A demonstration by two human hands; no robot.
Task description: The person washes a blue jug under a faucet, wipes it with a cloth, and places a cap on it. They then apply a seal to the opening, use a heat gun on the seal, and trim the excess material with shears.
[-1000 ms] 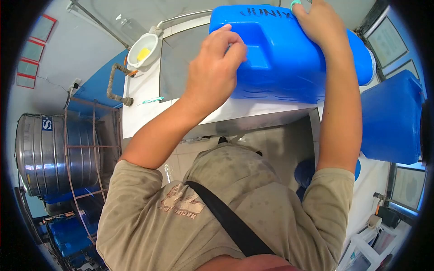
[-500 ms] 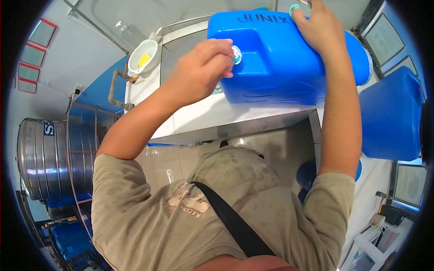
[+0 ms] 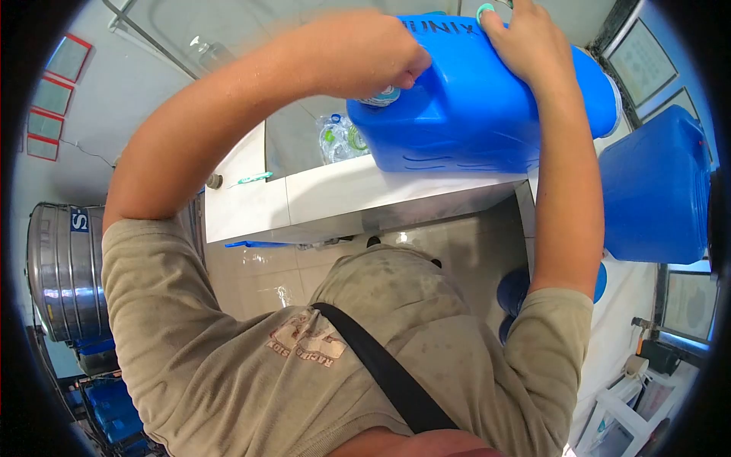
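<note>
A big blue plastic water jug (image 3: 472, 114) with black lettering lies across the white-tiled counter edge. Over its left end my left hand (image 3: 373, 57) is closed, its fingertips curled against the jug; whatever they grip is hidden. Just under those fingers a round teal-and-white cap or seal (image 3: 383, 97) shows in part. My right hand (image 3: 533, 42) rests on the jug's upper right side. Its thumb presses a small turquoise piece (image 3: 485, 11), with a bit of metal beside it; the fingers are partly cut off by the frame.
Crumpled clear plastic (image 3: 335, 141) lies in the basin behind the counter. A slim turquoise-and-white item (image 3: 255, 177) sits on the counter's left part. Another blue jug (image 3: 655, 190) stands at the right. A ribbed steel tank (image 3: 68, 266) is at the far left.
My left hand has swung up and over the jug's left end, its forearm raised and covering the white bowl. The cap area now shows below the hand. The right hand stays put.
</note>
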